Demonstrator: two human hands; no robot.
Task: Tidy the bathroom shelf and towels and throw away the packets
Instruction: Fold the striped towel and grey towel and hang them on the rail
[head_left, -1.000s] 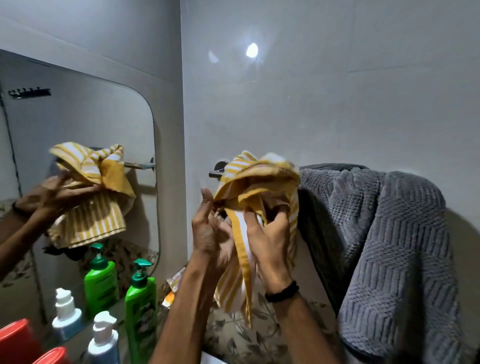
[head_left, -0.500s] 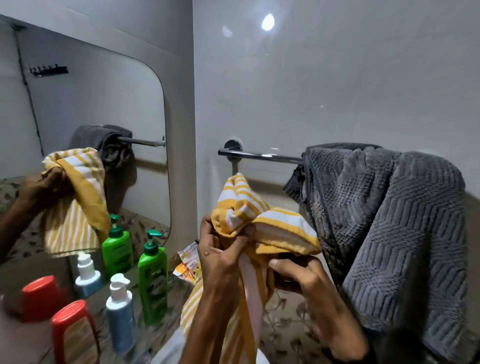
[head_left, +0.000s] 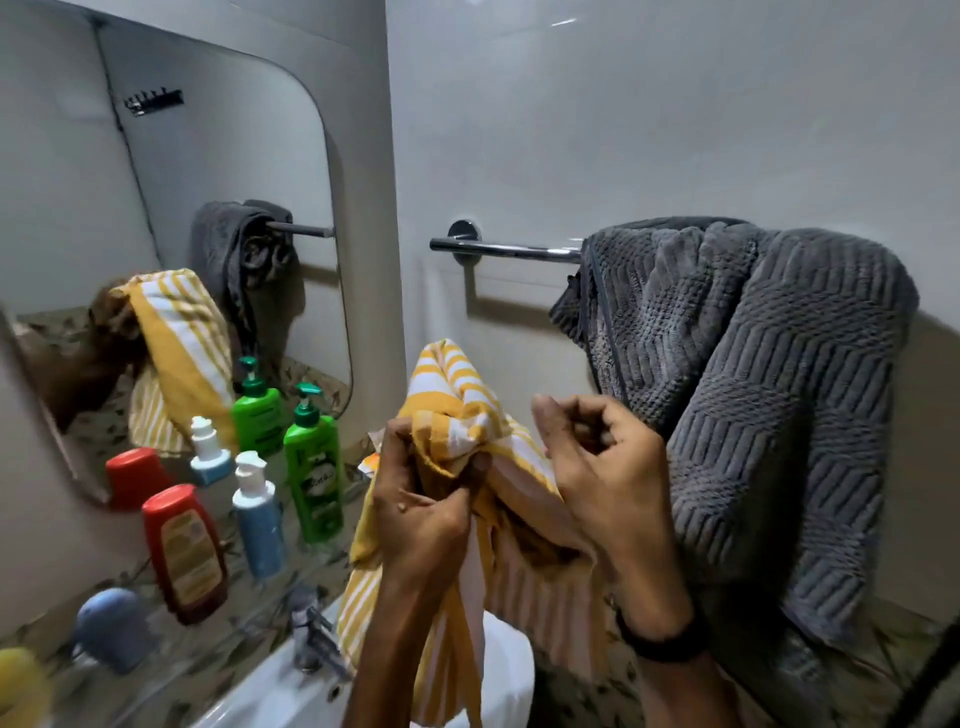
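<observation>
A yellow and white striped towel (head_left: 457, 384) is bunched up in front of me, below the chrome towel rail (head_left: 509, 250). My left hand (head_left: 415, 499) grips a fold of it near the top. My right hand (head_left: 602, 467) holds the towel's other side, fingers curled, with the cloth draped under the palm. A grey ribbed towel (head_left: 769, 374) hangs crumpled over the rail's right part. Packets (head_left: 371, 457) peek out orange behind the striped towel, on the patterned shelf (head_left: 218, 644).
On the shelf stand a green pump bottle (head_left: 314, 467), a blue and white pump bottle (head_left: 257, 519), a red bottle (head_left: 184, 551) and a blue-grey object (head_left: 111, 623). A mirror (head_left: 171, 234) fills the left wall. A tap (head_left: 311, 634) and white basin (head_left: 280, 691) lie below.
The striped towel has come off the rail and moved down in my hands. My view has tilted down, showing more of the shelf and the basin.
</observation>
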